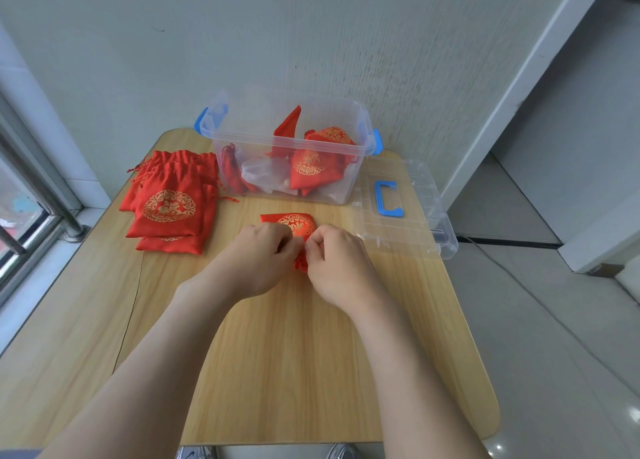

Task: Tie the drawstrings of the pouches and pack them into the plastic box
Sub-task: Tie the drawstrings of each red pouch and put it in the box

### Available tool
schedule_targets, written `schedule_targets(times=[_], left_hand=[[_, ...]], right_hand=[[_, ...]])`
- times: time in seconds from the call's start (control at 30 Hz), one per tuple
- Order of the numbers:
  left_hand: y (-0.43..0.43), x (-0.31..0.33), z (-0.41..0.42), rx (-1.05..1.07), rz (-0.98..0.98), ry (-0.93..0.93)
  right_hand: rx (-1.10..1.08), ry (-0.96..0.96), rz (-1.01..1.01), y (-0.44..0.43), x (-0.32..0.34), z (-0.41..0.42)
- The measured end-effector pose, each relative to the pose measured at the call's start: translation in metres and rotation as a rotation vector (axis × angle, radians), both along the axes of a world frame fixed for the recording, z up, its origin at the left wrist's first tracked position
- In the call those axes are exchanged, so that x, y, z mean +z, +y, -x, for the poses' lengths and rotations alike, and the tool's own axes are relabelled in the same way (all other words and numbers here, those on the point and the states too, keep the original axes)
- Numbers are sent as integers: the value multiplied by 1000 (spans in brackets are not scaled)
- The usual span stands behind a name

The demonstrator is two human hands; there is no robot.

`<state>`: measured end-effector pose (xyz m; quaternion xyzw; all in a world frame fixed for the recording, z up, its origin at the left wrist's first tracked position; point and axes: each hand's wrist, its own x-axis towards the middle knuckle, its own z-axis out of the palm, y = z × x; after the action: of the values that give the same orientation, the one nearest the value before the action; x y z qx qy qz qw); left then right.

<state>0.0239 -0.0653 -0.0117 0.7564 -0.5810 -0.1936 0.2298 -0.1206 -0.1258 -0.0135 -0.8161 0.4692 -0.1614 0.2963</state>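
Just beyond the knuckles, a red satin pouch (294,223) with a gold floral medallion lies flat on the wooden table (277,354), its gathered neck and red drawstrings (300,263) bunched between the two hands. The left hand (261,257) and right hand (341,264) both curl their fingers inward and pinch the drawstrings. Farther beyond them stands the clear plastic box (341,190) holding packed pouches (311,164), with a stack of matching pouches (169,204) off to the left hand's outer side and the clear lid (408,223) just past the right hand.
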Motion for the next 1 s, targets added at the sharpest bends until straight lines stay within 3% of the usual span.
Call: schedule_targets(times=[0.23, 0.57, 0.87, 1.0], left_hand=[[-1, -3, -4, -1, -9, -17], [3, 7, -4, 69, 2, 268], [-5, 8, 4, 320, 11, 904], [-7, 8, 5, 372, -38, 1022]], right_hand=[[-44, -49, -44, 1, 4, 3], [-4, -63, -93, 0, 4, 3], [-25, -111, -137, 0, 4, 2], [-74, -132, -176, 0, 1, 3]])
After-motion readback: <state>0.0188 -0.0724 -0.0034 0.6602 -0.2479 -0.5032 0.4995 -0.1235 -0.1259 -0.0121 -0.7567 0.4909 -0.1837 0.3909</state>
